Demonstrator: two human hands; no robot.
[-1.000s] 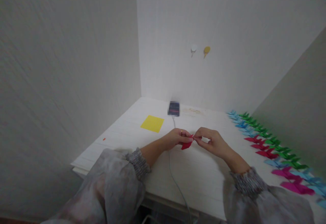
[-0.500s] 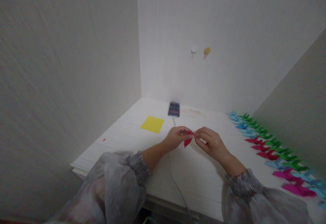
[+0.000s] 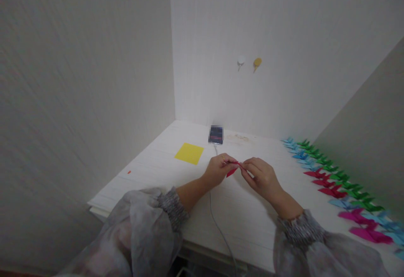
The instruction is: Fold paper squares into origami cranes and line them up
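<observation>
My left hand (image 3: 218,168) and my right hand (image 3: 260,175) meet just above the white table (image 3: 151,172), both pinching a small folded piece of red paper (image 3: 232,170). The left fingers, one with a ring, hold its left side; the right fingertips pinch its upper right tip. Most of the paper is hidden between the fingers. Both forearms wear loose grey sleeves with gathered cuffs.
A yellow paper square (image 3: 189,153) lies at the back left. A phone (image 3: 216,135) lies near the wall with a cable (image 3: 217,222) running toward me. Rows of folded paper pieces (image 3: 331,180) in blue, green, red and magenta line the right edge. Two hooks (image 3: 249,62) are on the wall.
Both hands drifted slightly up and closer together. The red paper, hanging down below the fingers half a second ago, is now turned flatter and more covered by them.
</observation>
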